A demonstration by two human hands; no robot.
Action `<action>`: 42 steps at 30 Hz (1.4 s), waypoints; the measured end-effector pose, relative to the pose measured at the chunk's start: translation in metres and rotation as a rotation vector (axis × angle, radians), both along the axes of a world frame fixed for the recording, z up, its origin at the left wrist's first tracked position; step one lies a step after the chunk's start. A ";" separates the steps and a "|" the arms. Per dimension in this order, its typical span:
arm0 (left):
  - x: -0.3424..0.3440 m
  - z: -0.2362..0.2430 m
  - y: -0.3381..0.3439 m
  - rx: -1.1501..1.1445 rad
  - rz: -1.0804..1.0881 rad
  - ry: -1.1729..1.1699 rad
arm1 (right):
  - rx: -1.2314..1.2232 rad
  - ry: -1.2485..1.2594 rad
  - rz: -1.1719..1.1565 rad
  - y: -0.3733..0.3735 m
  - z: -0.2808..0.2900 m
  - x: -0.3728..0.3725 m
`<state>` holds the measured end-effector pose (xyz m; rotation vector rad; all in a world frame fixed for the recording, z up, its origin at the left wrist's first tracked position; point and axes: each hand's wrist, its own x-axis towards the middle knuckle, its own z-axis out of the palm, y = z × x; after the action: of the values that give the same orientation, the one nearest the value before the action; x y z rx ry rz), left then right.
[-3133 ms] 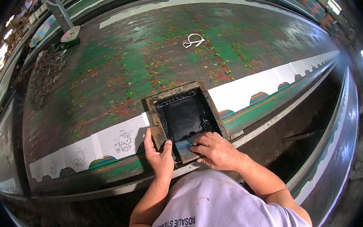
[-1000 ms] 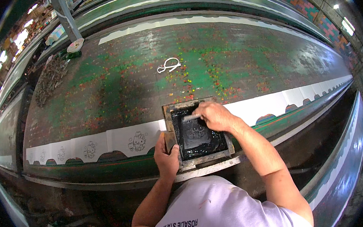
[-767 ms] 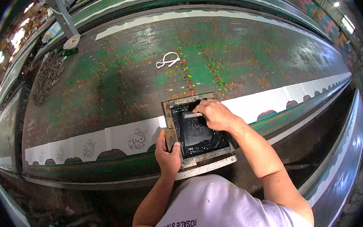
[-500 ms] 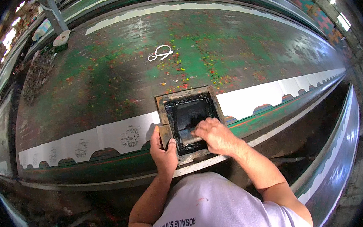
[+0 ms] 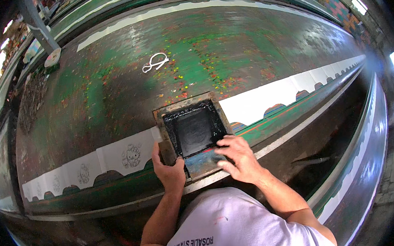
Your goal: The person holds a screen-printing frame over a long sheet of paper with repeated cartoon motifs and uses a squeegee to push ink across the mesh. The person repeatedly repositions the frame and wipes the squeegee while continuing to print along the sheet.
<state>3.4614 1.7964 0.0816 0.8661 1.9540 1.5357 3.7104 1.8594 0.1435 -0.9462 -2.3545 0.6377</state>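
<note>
My left hand (image 5: 170, 175) is clamped on the near left side of a wooden screen-printing frame (image 5: 184, 102), thumb on the inner side and fingers along the outer. My right hand (image 5: 240, 159) is loosely open, palm down, its fingers spread and slightly curled over the frame's near right corner; I cannot tell whether the fingertips touch the wood. The two hands are apart, with the frame's blue-stained near ledge between them.

My left forearm (image 5: 164, 213) rises steeply from the lower edge; my right forearm (image 5: 283, 195) slants in from the lower right, the elbow out to the side. My pale shirt (image 5: 237, 217) fills the space between.

The frame sits slightly turned at the near edge of a long table (image 5: 107, 102), across a row of white sheets. Glossy black ink (image 5: 195, 134) coats its inside. To its left, printed sheets (image 5: 111, 153) carry black cartoon outlines; to its right run unprinted sheets (image 5: 251, 102) with scalloped edges.

A pale rail (image 5: 290, 135) borders the table on my side, then a dark gap and another table (image 5: 365, 174). Beyond the frame, paint-flecked tabletop stretches away, with a white looped strap (image 5: 163, 62) well apart from my hands.
</note>
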 end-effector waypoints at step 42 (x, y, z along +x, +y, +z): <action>0.231 0.001 0.115 0.155 0.019 -0.249 | 0.226 -0.230 0.428 0.135 0.009 0.197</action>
<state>3.6921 1.9111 0.0827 0.6815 1.6885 1.7335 3.9078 1.9941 0.1524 -0.4348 -2.7944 0.4196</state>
